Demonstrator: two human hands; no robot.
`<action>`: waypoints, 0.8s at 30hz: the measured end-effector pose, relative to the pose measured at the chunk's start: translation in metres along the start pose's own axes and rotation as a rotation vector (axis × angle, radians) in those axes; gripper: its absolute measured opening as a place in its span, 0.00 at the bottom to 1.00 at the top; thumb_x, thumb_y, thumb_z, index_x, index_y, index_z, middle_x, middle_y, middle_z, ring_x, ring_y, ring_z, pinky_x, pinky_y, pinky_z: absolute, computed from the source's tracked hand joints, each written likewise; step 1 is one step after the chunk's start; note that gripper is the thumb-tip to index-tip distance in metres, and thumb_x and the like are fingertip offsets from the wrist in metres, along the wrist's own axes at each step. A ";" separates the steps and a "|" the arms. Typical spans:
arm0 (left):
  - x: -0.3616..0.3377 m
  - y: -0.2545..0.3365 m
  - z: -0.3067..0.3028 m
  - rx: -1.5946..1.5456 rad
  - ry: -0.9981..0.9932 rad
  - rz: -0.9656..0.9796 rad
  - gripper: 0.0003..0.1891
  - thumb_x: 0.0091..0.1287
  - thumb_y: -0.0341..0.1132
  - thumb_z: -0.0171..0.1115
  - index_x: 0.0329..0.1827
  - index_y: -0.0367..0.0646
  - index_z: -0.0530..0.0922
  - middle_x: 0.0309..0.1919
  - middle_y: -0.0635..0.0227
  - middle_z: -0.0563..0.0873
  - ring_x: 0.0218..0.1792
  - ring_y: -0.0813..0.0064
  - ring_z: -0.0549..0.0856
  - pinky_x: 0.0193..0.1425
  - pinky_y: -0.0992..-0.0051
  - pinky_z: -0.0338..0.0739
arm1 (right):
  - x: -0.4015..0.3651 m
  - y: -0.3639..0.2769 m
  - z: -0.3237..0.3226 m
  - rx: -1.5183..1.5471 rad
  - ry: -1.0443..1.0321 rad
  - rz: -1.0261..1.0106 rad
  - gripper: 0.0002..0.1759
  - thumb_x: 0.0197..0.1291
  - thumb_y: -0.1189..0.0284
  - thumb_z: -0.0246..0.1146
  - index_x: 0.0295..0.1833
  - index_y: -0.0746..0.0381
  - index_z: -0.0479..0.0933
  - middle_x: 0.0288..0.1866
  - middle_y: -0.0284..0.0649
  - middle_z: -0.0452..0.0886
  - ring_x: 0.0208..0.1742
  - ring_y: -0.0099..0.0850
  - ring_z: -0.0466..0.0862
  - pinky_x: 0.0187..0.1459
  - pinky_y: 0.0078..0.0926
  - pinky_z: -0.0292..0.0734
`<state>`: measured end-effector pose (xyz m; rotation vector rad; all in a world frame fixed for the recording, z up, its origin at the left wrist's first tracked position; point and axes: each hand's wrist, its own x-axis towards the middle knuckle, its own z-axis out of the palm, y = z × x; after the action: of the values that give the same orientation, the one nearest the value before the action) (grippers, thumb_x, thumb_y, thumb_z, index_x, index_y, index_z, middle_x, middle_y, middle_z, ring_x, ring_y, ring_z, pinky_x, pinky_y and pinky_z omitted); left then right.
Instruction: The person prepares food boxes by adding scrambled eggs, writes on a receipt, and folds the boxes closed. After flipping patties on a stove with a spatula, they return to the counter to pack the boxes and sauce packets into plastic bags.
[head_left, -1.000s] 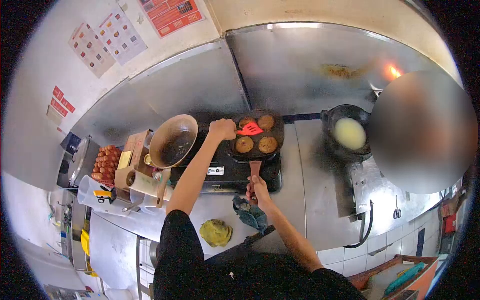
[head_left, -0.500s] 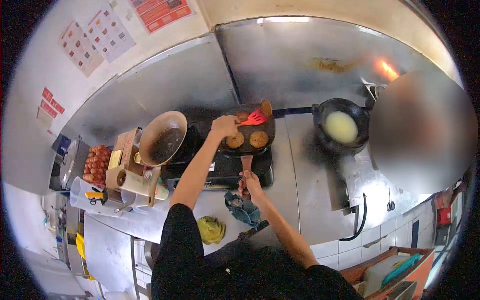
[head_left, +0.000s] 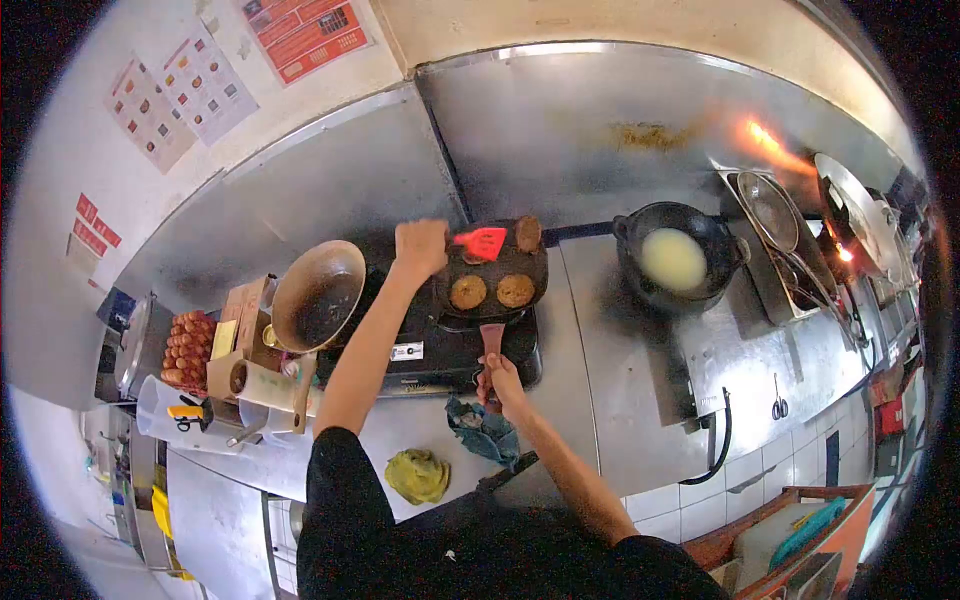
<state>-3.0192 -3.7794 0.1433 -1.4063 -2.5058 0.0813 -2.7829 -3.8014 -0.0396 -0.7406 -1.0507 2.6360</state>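
Note:
A black multi-cup pan sits on the dark stove, with brown patties in it: two in the near cups and one at the far right. My left hand grips a red spatula, its blade over the pan's far-left cup, hiding what lies under it. My right hand holds the pan's brown handle at the front of the stove.
An empty wok stands left of the pan; a black wok of pale liquid is to the right. Egg trays, boxes and a jug crowd the left counter. Blue and yellow cloths lie near me. Flames flicker far right.
The spatula has lifted slightly and shifted left over the far-left cup. The view has turned, and the person at right is gone from sight. My right hand stays on the handle.

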 end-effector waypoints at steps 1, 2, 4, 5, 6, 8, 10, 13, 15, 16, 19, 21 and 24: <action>0.009 -0.003 -0.003 0.013 0.085 0.054 0.08 0.55 0.35 0.67 0.38 0.52 0.86 0.36 0.61 0.87 0.39 0.58 0.88 0.43 0.59 0.80 | 0.002 0.001 0.001 0.007 0.023 0.014 0.20 0.75 0.55 0.51 0.56 0.62 0.66 0.25 0.36 0.73 0.17 0.28 0.74 0.18 0.30 0.71; 0.018 -0.001 -0.009 0.013 0.086 0.054 0.08 0.55 0.35 0.67 0.38 0.52 0.86 0.36 0.61 0.87 0.39 0.58 0.88 0.43 0.59 0.80 | 0.004 0.001 0.001 0.013 0.047 0.025 0.18 0.75 0.57 0.50 0.55 0.61 0.66 0.24 0.37 0.72 0.16 0.28 0.74 0.17 0.32 0.71; 0.040 0.016 -0.026 0.112 0.219 0.094 0.06 0.59 0.34 0.64 0.38 0.51 0.85 0.36 0.64 0.87 0.42 0.59 0.87 0.43 0.60 0.79 | -0.001 -0.003 0.003 0.019 0.043 0.029 0.19 0.75 0.56 0.50 0.56 0.62 0.66 0.24 0.37 0.72 0.16 0.28 0.73 0.16 0.32 0.71; 0.054 0.023 -0.028 0.109 0.223 0.101 0.06 0.59 0.34 0.64 0.38 0.51 0.85 0.36 0.64 0.87 0.42 0.59 0.87 0.43 0.60 0.79 | -0.003 -0.005 0.004 0.027 0.039 0.036 0.20 0.75 0.56 0.50 0.56 0.62 0.65 0.24 0.37 0.72 0.15 0.28 0.73 0.16 0.31 0.70; 0.069 0.030 -0.029 0.148 0.237 0.133 0.06 0.60 0.34 0.63 0.38 0.51 0.86 0.37 0.65 0.86 0.44 0.61 0.86 0.43 0.60 0.79 | -0.003 -0.004 0.003 0.028 0.043 0.029 0.20 0.75 0.56 0.50 0.56 0.62 0.65 0.24 0.37 0.72 0.15 0.28 0.73 0.16 0.31 0.70; 0.095 0.044 -0.028 0.189 0.251 0.164 0.05 0.61 0.35 0.63 0.37 0.52 0.86 0.38 0.66 0.86 0.46 0.62 0.86 0.44 0.61 0.79 | -0.001 -0.001 0.003 0.009 0.046 0.007 0.20 0.75 0.55 0.50 0.55 0.62 0.66 0.24 0.37 0.72 0.15 0.28 0.72 0.15 0.31 0.69; 0.111 0.057 -0.020 0.234 0.242 0.361 0.05 0.61 0.36 0.63 0.36 0.53 0.86 0.41 0.68 0.85 0.48 0.65 0.85 0.45 0.63 0.78 | 0.001 -0.002 0.002 0.023 0.047 0.030 0.20 0.75 0.55 0.51 0.55 0.61 0.66 0.24 0.37 0.72 0.15 0.29 0.72 0.15 0.32 0.69; 0.112 0.067 -0.016 0.352 0.281 0.510 0.04 0.61 0.37 0.63 0.33 0.53 0.86 0.41 0.68 0.85 0.46 0.65 0.84 0.44 0.63 0.77 | 0.001 0.000 0.002 0.050 0.037 0.043 0.20 0.74 0.54 0.52 0.55 0.61 0.67 0.23 0.37 0.72 0.15 0.29 0.73 0.14 0.32 0.69; 0.097 0.059 -0.028 0.339 0.247 0.523 0.05 0.61 0.36 0.62 0.34 0.55 0.86 0.42 0.68 0.84 0.47 0.65 0.84 0.45 0.62 0.77 | 0.001 0.002 -0.001 0.073 0.032 0.028 0.20 0.74 0.54 0.52 0.54 0.61 0.67 0.23 0.37 0.72 0.15 0.29 0.73 0.14 0.32 0.70; 0.086 0.053 -0.036 0.331 0.217 0.542 0.07 0.62 0.35 0.61 0.36 0.57 0.86 0.43 0.68 0.84 0.47 0.65 0.83 0.46 0.62 0.77 | 0.003 0.003 -0.002 0.054 0.027 0.030 0.20 0.75 0.54 0.52 0.55 0.61 0.67 0.24 0.37 0.72 0.16 0.28 0.73 0.16 0.31 0.70; 0.044 0.030 -0.059 0.326 0.134 0.489 0.08 0.61 0.34 0.61 0.37 0.59 0.87 0.44 0.68 0.84 0.47 0.63 0.83 0.46 0.61 0.78 | 0.001 0.000 0.001 0.056 0.013 0.034 0.20 0.75 0.56 0.51 0.56 0.61 0.67 0.26 0.37 0.73 0.18 0.28 0.73 0.18 0.31 0.71; 0.014 0.018 -0.071 0.327 0.061 0.423 0.09 0.61 0.33 0.62 0.38 0.59 0.88 0.44 0.68 0.83 0.47 0.62 0.83 0.46 0.61 0.78 | -0.001 -0.003 0.003 0.006 0.043 0.042 0.18 0.75 0.57 0.51 0.56 0.61 0.67 0.26 0.37 0.73 0.18 0.28 0.73 0.17 0.31 0.72; -0.033 -0.001 -0.071 0.260 0.052 0.314 0.07 0.60 0.33 0.63 0.37 0.55 0.87 0.41 0.66 0.84 0.45 0.60 0.84 0.43 0.60 0.78 | 0.001 -0.002 0.003 0.038 0.031 0.056 0.18 0.75 0.57 0.51 0.56 0.60 0.67 0.26 0.36 0.73 0.18 0.28 0.73 0.18 0.31 0.71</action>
<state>-2.9848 -3.8138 0.2053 -1.6480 -2.1202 0.4096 -2.7855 -3.8012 -0.0372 -0.8121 -0.9829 2.6743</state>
